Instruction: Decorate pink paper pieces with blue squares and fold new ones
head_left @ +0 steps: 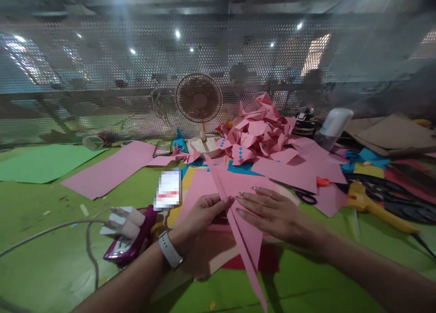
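A long folded strip of pink paper (240, 235) slants across the middle of the work area, its lower end toward me. My left hand (207, 215), with a pale watch on the wrist, pinches the strip between thumb and fingers. Flat fingers of my right hand (272, 211) lie spread along the strip's right side, over a pink flap. Under both hands are more pink sheets (197, 190) and a tan sheet. A phone (168, 189) with a lit screen is left of my left hand.
A small fan (198, 98) stands at the back beside a heap of folded pink paper pieces (257, 131). A purple power strip (129, 240) with cables sits left. On the right are black scissors (305, 197) and a yellow glue gun (378, 208). Green sheets (44, 163) lie far left.
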